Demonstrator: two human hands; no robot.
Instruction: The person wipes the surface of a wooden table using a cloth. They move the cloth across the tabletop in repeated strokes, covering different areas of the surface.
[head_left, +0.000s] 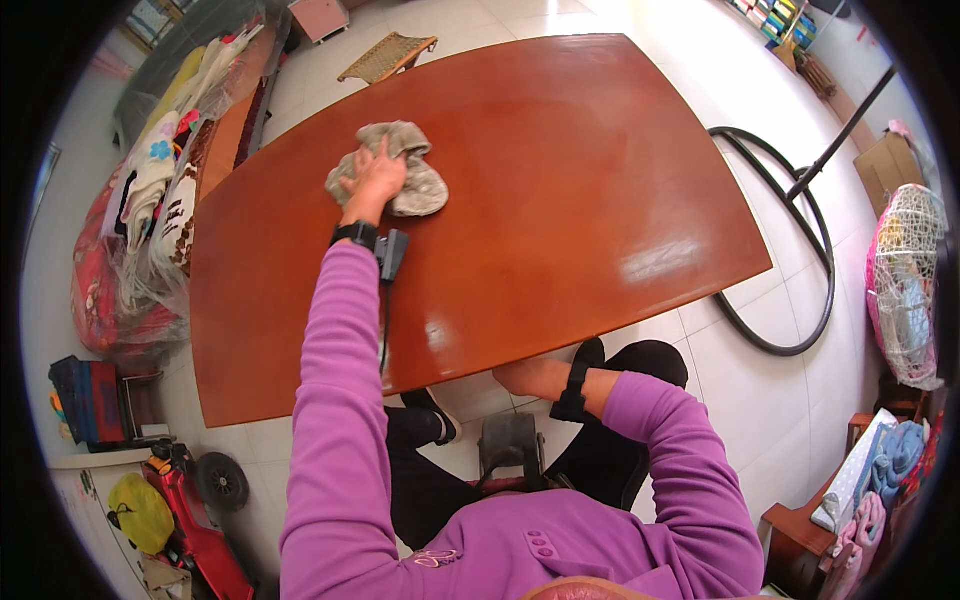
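Observation:
My left hand (377, 176) lies on a crumpled grey-beige cloth (421, 187), pressing it against a glossy reddish-brown wooden tabletop (570, 172). The fingers are spread over the cloth, which is bunched around them, left of the table's middle. A black band with a small device is strapped to that wrist. At the table's near edge is my right hand (521, 375), partly below the top. Its fingers are hidden by the edge, so whether they grip anything cannot be seen. Another black strap circles the right wrist.
A woven-seat stool (390, 56) stands beyond the table. Right of it, a black hoop-shaped base with a pole (829, 262) rests on the tiled floor. Plastic-covered bedding (161, 195) is piled at left. A red toy vehicle (199, 525) and a wooden seat with clothes (799, 517) flank me.

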